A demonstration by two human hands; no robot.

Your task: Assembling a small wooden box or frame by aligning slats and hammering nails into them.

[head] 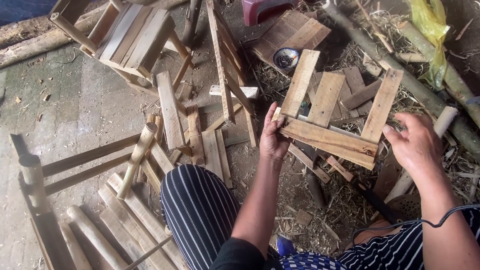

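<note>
While both hands grip a slatted wooden panel [332,117], the left hand [274,139] clasps its near corner and the right hand [414,144] pinches its opposite end, above a straw-littered floor [73,110].

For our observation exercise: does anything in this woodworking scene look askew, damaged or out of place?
Yes. The slat panel held between the left hand and right hand has three uprights that fan apart at different angles rather than standing parallel. Behind it, the small wooden stool lies tipped on the ground. Offcuts and shavings litter the floor.
</note>
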